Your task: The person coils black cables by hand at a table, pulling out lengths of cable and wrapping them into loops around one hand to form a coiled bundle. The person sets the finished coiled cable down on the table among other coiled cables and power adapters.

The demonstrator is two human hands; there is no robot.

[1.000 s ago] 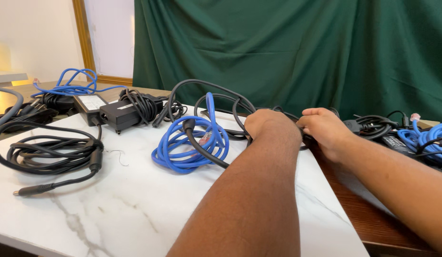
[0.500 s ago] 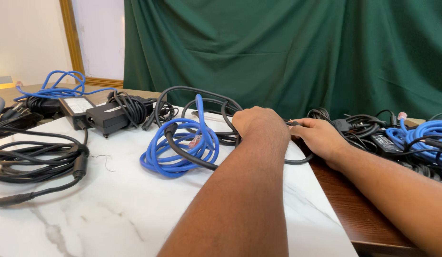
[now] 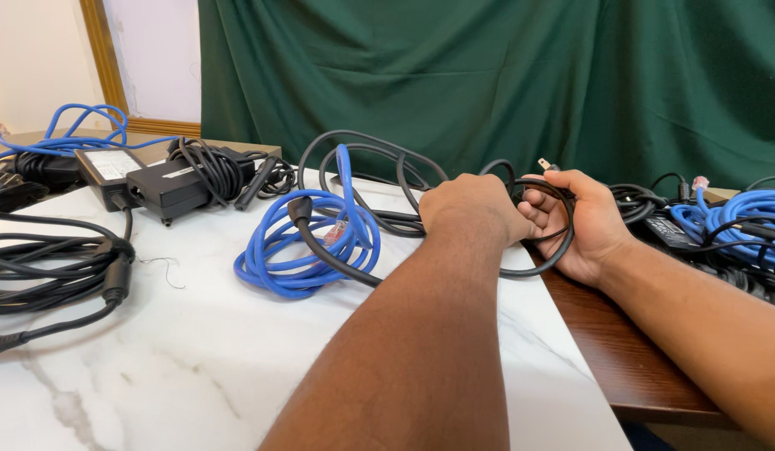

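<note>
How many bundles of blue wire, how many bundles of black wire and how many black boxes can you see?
Blue wire bundles: 3 (middle coil, far left, far right)
Black wire bundles: 3 (the one in both hands, left coil, right heap)
Black power boxes: 2
Total: 8

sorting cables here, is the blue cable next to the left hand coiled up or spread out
Coiled. The blue cable lies in stacked round loops on the white marble table, with a black cable running across it.

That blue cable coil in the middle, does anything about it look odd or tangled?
Yes: a black power cord lies across the blue coil, so they overlap. Nothing looks damaged or spilled.
</note>
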